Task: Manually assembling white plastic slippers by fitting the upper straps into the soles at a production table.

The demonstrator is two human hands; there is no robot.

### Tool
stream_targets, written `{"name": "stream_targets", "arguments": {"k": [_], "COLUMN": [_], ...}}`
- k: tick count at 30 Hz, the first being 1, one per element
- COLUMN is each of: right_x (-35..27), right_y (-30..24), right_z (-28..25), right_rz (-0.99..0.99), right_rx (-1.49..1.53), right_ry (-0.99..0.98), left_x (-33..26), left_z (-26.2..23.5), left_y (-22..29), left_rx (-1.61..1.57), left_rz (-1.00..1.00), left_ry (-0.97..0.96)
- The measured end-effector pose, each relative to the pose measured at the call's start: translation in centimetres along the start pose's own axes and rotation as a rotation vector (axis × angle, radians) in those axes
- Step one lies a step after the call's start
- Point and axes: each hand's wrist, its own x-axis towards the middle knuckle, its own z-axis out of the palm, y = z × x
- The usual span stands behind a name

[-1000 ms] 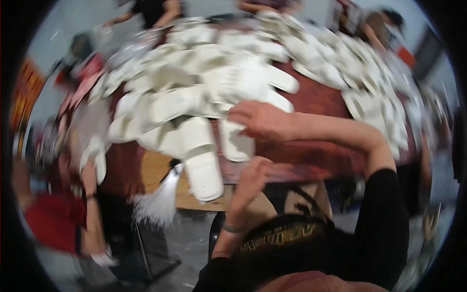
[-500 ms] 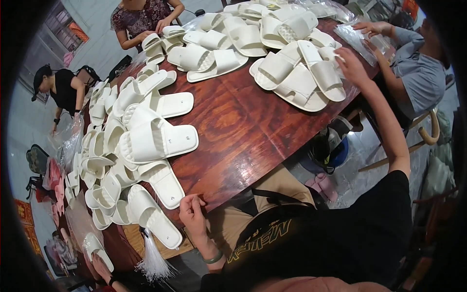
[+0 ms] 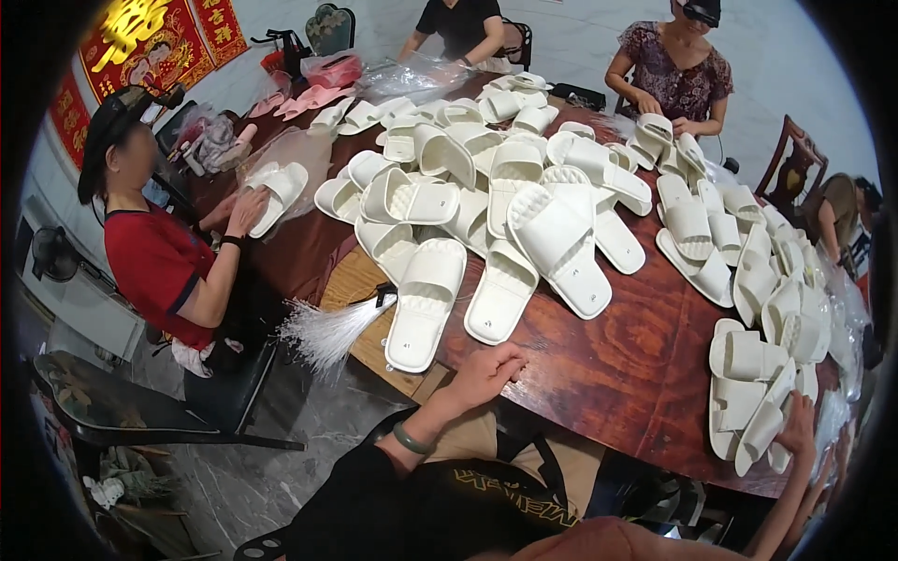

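White foam slippers cover a dark red wooden table (image 3: 627, 374). My left hand (image 3: 486, 374) rests on the table's near edge with loosely curled fingers and holds nothing. A green bangle sits on that wrist. The nearest slipper (image 3: 426, 304) lies flat just beyond it, next to a large heap of slippers (image 3: 524, 206). At the far right my right hand (image 3: 800, 425) reaches into a smaller pile of slippers (image 3: 748, 374) and grips a white slipper (image 3: 769, 428) that stands on edge. Its fingertips are hidden behind the slipper.
A person in a red shirt (image 3: 159, 262) sits at the left handling a slipper. Two more people sit at the far side (image 3: 673, 65), another at the right (image 3: 832, 210). A white tassel brush (image 3: 327, 327) lies on a lighter board. A dark chair (image 3: 112, 402) stands lower left.
The view has swung round, so the big heap now lies straight ahead. My left hand stays on the table edge. My right hand remains at the pile on the right.
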Motion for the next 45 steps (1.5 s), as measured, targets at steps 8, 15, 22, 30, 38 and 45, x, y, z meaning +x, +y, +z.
{"name": "stream_targets", "arguments": {"k": [8, 15, 22, 30, 38, 45], "right_x": [0.2, 0.4, -2.1, 0.0, -0.2, 0.2], "right_y": [6.4, 5.6, -3.9, -5.7, -6.6, -5.4], "right_z": [6.3, 8.2, 2.8, 3.8, 3.3, 1.1], "right_rz": [-0.113, 0.153, -0.128, 0.043, 0.179, 0.12], "right_rx": [0.163, 0.181, 0.679, 0.961, 1.217, 1.497], "right_ry": [0.216, 0.492, 0.295, 0.137, 0.343, 0.238], "left_x": [0.7, 0.7, 0.3, 0.9, -0.4, 1.1], "left_z": [0.7, 0.6, 0.1, 0.5, -0.1, 1.7], "left_y": [0.2, -0.4, -0.3, -0.5, -0.4, -0.6], "left_rx": [-0.016, -0.001, 0.003, 0.004, -0.022, 0.101], "left_rz": [0.008, 0.055, 0.054, 0.067, 0.054, 0.092], "left_ry": [0.001, 0.006, -0.002, 0.002, -0.002, -0.059]}}
